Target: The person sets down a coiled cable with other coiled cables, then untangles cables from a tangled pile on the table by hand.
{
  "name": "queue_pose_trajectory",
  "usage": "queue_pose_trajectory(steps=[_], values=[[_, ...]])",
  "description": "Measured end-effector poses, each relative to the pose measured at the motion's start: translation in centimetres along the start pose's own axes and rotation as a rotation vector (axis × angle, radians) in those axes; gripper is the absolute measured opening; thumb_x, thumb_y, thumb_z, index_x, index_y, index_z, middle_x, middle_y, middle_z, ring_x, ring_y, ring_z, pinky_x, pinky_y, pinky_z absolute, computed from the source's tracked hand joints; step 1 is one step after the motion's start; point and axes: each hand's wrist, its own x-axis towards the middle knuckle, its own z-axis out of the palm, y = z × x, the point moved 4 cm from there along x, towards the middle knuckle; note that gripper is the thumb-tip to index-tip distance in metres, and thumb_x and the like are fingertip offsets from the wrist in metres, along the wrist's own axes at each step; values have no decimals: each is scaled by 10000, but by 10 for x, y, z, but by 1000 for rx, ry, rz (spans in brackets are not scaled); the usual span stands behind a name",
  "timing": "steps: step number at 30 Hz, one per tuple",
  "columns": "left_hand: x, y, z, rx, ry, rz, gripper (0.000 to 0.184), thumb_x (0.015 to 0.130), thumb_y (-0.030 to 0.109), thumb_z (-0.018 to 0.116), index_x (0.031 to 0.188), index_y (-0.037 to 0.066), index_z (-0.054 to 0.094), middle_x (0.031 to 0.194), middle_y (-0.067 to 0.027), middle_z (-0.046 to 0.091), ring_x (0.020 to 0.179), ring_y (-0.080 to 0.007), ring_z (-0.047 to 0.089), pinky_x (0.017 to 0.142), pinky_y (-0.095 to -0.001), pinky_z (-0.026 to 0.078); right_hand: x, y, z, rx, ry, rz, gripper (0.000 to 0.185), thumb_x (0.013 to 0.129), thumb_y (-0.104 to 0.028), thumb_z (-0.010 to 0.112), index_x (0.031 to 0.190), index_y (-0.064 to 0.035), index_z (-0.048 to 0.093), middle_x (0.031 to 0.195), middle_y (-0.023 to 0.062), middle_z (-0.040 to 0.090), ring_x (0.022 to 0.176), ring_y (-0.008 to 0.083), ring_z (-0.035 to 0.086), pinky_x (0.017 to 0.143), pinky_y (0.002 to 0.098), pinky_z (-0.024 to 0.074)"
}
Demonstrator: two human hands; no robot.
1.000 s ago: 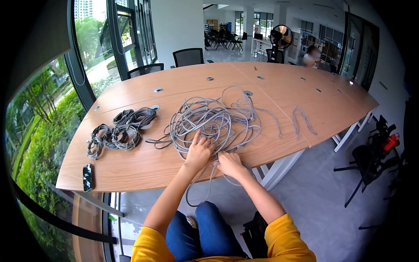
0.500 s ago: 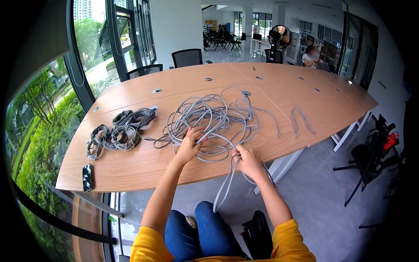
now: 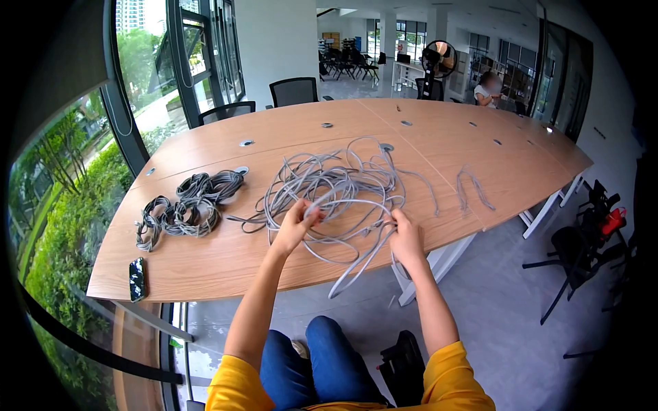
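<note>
The grey cable (image 3: 322,179) lies in a loose, tangled heap on the wooden table (image 3: 199,274), directly in front of the person, and some of its loops reach to the near edge. The left hand (image 3: 293,227) is curled above the left front part of the heap and pinches a pale strand between thumb and fingers, though the fingertips are a little blurred. The right hand (image 3: 406,236) is closed around the cable at the right front of the heap. Between the two hands a strand runs in a shallow arc, and one long loop hangs down past the table edge.

The cable is probably light in each single strand, but the whole heap may pull with some weight. It looks flexible and yet rather springy, because its loops keep wide round curves. Its smooth jacket can perhaps slide through loose fingers. It does not seem fragile, although a sharp bend could harm it. A good place to take hold is a free strand at the front of the heap, outside the crossings, where thumb and fingers can close around it completely.
</note>
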Motion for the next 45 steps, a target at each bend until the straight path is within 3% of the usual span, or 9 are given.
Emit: queue_pose_trajectory(steps=[5, 14, 17, 20, 26, 31, 34, 42, 45], values=[[-4, 6, -2, 138, -8, 55, 328, 702, 28, 642, 989, 44, 483, 702, -6, 568, 610, -50, 447, 552, -185, 347, 9, -7, -36, 119, 239, 50, 183, 796, -184, 527, 720, -29, 465, 641, 145, 538, 624, 327, 537, 537, 385, 402], [5, 6, -15, 95, 1, 24, 206, 842, 139, 506, 947, -37, 538, 820, -66, 601, 783, -105, 561, 727, -224, 435, 10, 41, -88, 209, 628, 79, 180, 807, -145, 486, 686, -12, 473, 562, 100, 475, 496, 214, 406, 485, 307, 352], [3, 7, -20, 105, 157, -32, 182, 849, 142, 496, 903, -26, 542, 803, -67, 602, 776, -107, 559, 713, -223, 436, 3, 58, -99, 173, 530, 258, 84, 765, -47, 458, 760, 19, 509, 588, 82, 459, 601, 133, 463, 555, 282, 369], [6, 4, -17, 157, 99, -38, 216, 870, 199, 459, 878, -4, 533, 768, -54, 593, 752, -107, 554, 692, -228, 425, -1, 50, -82, -102, 306, 302, 150, 707, -21, 488, 852, 10, 515, 726, 115, 555, 708, 244, 558, 619, 341, 412], [-2, 16, -11, -49, 152, -9, 254, 891, 265, 401, 880, 22, 476, 751, -56, 552, 668, -127, 553, 634, -224, 409, -1, -4, -46, -328, 72, 22, 607, 594, 13, 541, 1169, -88, 375, 1041, 142, 459, 676, 309, 565, 564, 389, 433], [4, 11, -16, 33, 187, -3, 297, 903, 304, 337, 888, 26, 440, 695, -88, 561, 529, -143, 542, 556, -254, 421, -2, -18, -23, -262, 47, -176, 521, 583, 1, 544, 1088, -87, 449, 978, 84, 490, 597, 262, 564, 503, 346, 425], [5, 7, -12, -19, 226, -59, 307, 904, 308, 327, 869, 31, 455, 634, -97, 564, 436, -126, 496, 509, -254, 395, -3, -28, -3, -219, -62, -350, 251, 683, -82, 558, 923, -66, 488, 874, 43, 530, 539, 242, 558, 470, 343, 416], [1, 10, -16, -77, 216, -71, 372, 904, 337, 314, 871, 3, 475, 601, -103, 556, 358, -95, 398, 399, -187, 328, 15, -24, 46, -363, -33, -254, 483, 688, -122, 571, 1126, 7, 413, 958, 148, 533, 567, 260, 579, 470, 320, 446], [1, 13, -16, -122, 212, -87, 406, 902, 359, 302, 881, -1, 487, 602, -111, 557, 399, -100, 436, 389, -195, 348, 19, -15, 58, -327, -247, -107, 511, 670, -97, 567, 1139, 8, 393, 914, 161, 567, 618, 280, 591, 517, 349, 460]])
